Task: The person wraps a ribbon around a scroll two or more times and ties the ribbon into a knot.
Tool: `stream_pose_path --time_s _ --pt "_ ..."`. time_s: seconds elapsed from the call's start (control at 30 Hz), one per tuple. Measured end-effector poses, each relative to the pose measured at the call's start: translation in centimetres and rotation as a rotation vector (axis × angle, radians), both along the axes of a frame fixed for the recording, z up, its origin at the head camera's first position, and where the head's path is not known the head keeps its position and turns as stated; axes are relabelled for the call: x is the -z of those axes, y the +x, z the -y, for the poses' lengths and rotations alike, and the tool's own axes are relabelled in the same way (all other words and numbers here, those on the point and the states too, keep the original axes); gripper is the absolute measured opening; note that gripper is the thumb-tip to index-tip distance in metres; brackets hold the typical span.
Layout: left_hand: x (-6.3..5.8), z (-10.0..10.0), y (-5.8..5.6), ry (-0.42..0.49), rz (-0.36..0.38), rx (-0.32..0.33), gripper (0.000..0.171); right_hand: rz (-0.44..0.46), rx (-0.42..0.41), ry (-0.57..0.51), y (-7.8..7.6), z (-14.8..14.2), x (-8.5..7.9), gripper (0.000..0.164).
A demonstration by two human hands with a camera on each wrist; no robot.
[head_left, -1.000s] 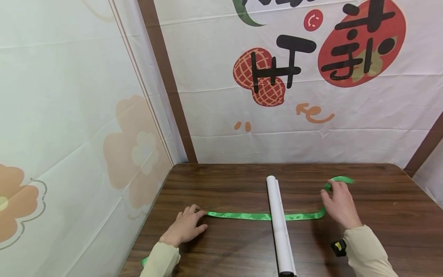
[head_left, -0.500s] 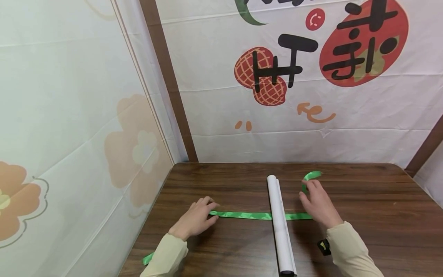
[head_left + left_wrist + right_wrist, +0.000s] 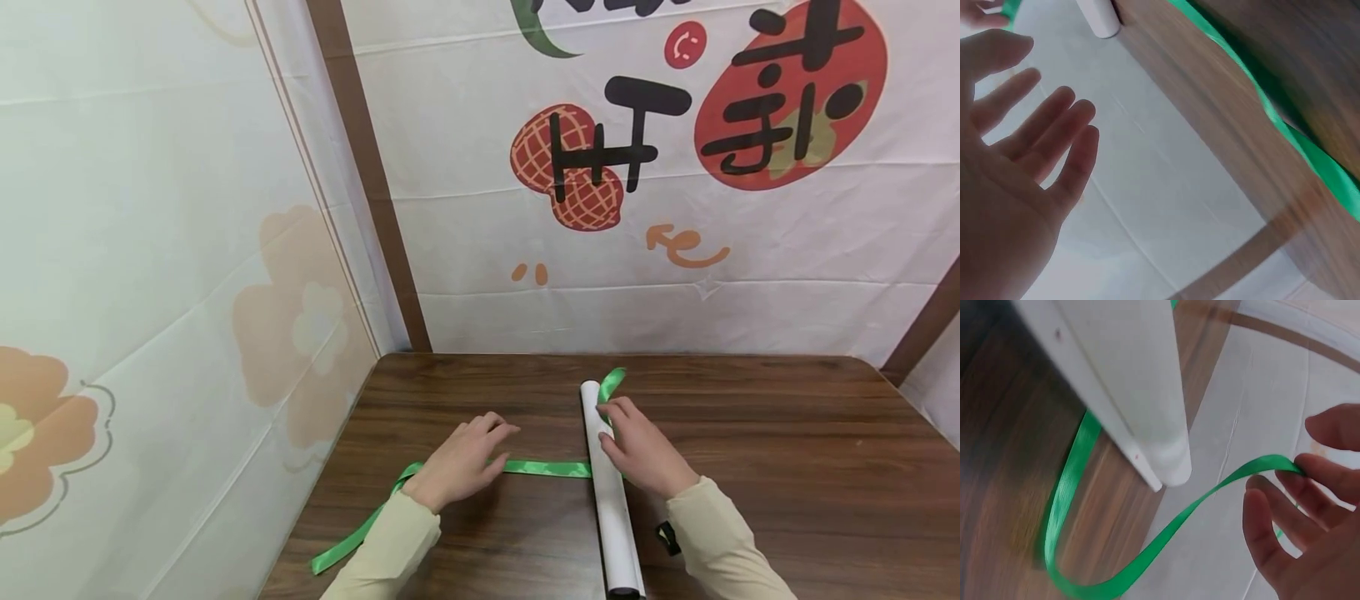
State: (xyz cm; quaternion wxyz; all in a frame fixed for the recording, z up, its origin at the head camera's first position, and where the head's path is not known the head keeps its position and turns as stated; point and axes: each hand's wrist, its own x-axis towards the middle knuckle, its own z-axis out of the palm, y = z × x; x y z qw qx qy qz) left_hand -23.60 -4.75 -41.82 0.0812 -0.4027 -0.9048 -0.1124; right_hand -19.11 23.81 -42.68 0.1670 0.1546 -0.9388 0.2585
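Note:
A rolled white sheet [image 3: 611, 508] lies lengthwise on the table, with a green ribbon [image 3: 547, 469] running crosswise beneath it. My right hand [image 3: 645, 450] holds the ribbon near its right end, over the far part of the roll. In the right wrist view, the ribbon [image 3: 1179, 519] curves up from under the roll to these fingers, and a short tail sticks out past them. My left hand [image 3: 461, 462] hovers over the ribbon's left part, fingers loosely bent and nothing in them. The ribbon's left end [image 3: 337, 554] trails toward the table's near left.
The dark wood table [image 3: 787, 450] reaches back to a white printed cloth wall [image 3: 465, 217]. Another cloth wall [image 3: 165, 250] with flowers stands along the left. A small black device [image 3: 667, 537] shows by my right sleeve.
My right hand has carried the ribbon's right end leftward to above the roll. My left hand has come off the ribbon and moved right, toward the roll, uncovering the ribbon's left length.

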Motion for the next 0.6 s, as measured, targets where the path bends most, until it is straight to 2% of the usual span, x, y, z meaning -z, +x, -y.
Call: stream_pose_path --time_s 0.23,0.43,0.5,0.6 --pt "-0.6 -1.9 -0.1 0.002 -0.085 0.038 0.046 0.034 -0.105 0.097 0.1 1.9 0.3 0.035" --pt "-0.9 -3.4 -0.4 0.008 -0.152 0.065 0.061 0.082 -0.216 0.121 0.3 3.1 0.1 0.034" --pt "-0.9 -3.7 -0.4 -0.013 -0.171 0.063 0.063 0.072 -0.246 0.129 0.3 3.4 0.0 0.034" --pt "-1.0 -4.1 -0.5 -0.051 -0.205 0.054 0.058 0.043 -0.278 0.151 0.3 4.0 -0.1 0.034"
